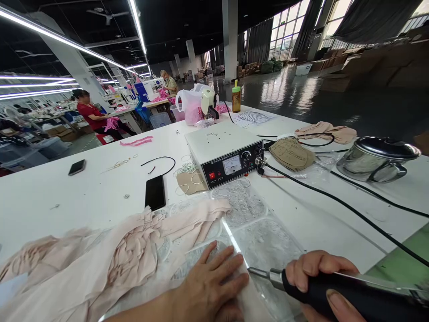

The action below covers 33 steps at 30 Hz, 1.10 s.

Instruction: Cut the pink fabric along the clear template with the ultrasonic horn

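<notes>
My left hand (214,284) lies flat with fingers spread, pressing pale pink fabric (253,290) onto a clear sheet. Wrapped in my right hand (321,273) is a black ultrasonic cutter (348,290) with a slim metal tip. That tip points left and ends close beside my left fingertips, at the fabric edge. More pale pink fabric (134,257) is bunched and layered to the left of my hands. Under the fabric, the scuffed clear sheet (268,241) covers the near part of the white table.
A control box (231,165) with a dial stands ahead; its black cable (321,203) arcs right. Around it are brown pattern pieces (291,154), a lidded metal mug (372,161), a phone (155,192), scissors (117,165) and a bottle (236,97). Co-workers sit farther back.
</notes>
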### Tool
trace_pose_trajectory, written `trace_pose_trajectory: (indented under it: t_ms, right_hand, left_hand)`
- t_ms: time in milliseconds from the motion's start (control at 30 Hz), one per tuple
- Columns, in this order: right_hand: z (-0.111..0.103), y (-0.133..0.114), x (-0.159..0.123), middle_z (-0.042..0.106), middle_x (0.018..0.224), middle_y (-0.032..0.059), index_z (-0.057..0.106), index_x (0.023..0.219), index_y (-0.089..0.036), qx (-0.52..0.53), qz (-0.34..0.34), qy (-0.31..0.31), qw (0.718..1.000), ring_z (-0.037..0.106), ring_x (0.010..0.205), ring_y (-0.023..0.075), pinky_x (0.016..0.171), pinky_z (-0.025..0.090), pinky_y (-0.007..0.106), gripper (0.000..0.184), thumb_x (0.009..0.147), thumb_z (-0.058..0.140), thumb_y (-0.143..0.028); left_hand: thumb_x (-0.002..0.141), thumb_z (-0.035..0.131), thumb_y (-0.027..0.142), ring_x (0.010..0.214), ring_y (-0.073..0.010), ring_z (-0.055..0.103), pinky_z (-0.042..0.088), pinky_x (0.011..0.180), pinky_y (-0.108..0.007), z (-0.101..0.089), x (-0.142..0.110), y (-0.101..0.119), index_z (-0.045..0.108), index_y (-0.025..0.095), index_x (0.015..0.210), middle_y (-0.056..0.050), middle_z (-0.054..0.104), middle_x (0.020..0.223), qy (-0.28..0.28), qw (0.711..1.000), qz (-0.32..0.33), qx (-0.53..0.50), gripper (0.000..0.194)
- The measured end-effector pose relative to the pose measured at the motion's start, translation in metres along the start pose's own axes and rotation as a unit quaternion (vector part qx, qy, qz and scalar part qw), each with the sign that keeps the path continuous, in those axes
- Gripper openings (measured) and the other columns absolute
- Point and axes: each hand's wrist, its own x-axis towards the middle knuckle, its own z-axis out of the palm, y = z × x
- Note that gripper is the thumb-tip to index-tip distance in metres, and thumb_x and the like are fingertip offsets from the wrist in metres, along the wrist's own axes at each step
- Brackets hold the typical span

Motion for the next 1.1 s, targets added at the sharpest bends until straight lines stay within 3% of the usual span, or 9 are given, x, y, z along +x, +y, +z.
trace_pose_trajectory:
  t_ms: [267, 533, 733, 1100]
  right_hand:
    - [-0.003, 0.007, 0.0, 0.048, 0.075, -0.0008, 0.055, 0.085, -0.025, 0.012, 0.009, -0.016, 1.0, 0.051, 0.058, 0.0125, 0.055, 0.051, 0.032, 0.01, 0.083, 0.062, -0.032]
    - [0.003, 0.006, 0.006, 0.052, 0.072, -0.0015, 0.056, 0.083, -0.024, 0.0, -0.034, -0.048, 0.998, 0.054, 0.054, 0.0112, 0.051, 0.052, 0.029, 0.009, 0.083, 0.062, -0.031]
    - [0.002, 0.01, 0.006, 0.054, 0.072, -0.0018, 0.055, 0.083, -0.024, 0.006, -0.049, -0.059, 0.997, 0.054, 0.054, 0.0112, 0.052, 0.052, 0.029, 0.009, 0.084, 0.062, -0.03]
    - [-0.014, -0.008, -0.007, 0.049, 0.074, -0.002, 0.054, 0.087, -0.025, 0.016, -0.015, -0.039, 0.999, 0.052, 0.055, 0.0102, 0.051, 0.051, 0.026, 0.01, 0.086, 0.06, -0.033]
  left_hand:
    - [0.098, 0.049, 0.049, 0.129, -0.0296, 0.048, 0.026, 0.114, -0.051, 0.001, 0.001, 0.001, 0.053, 0.018, 0.13, -0.011, 0.057, 0.134, 0.007, 1.0, 0.003, -0.005, 0.045]
    - [0.097, 0.049, 0.053, 0.128, -0.0299, 0.05, 0.025, 0.114, -0.052, 0.004, 0.001, 0.001, 0.056, 0.018, 0.128, -0.011, 0.059, 0.132, 0.029, 1.0, 0.009, 0.006, 0.048]
    - [0.095, 0.052, 0.054, 0.133, -0.0306, 0.044, 0.021, 0.116, -0.055, 0.008, 0.0, -0.001, 0.054, 0.017, 0.13, -0.012, 0.056, 0.135, 0.003, 1.0, 0.02, 0.024, 0.051]
    - [0.094, 0.053, 0.053, 0.139, -0.0297, 0.036, 0.009, 0.118, -0.057, 0.015, -0.006, -0.001, 0.055, 0.024, 0.129, -0.009, 0.049, 0.143, 0.008, 1.0, 0.011, 0.022, 0.045]
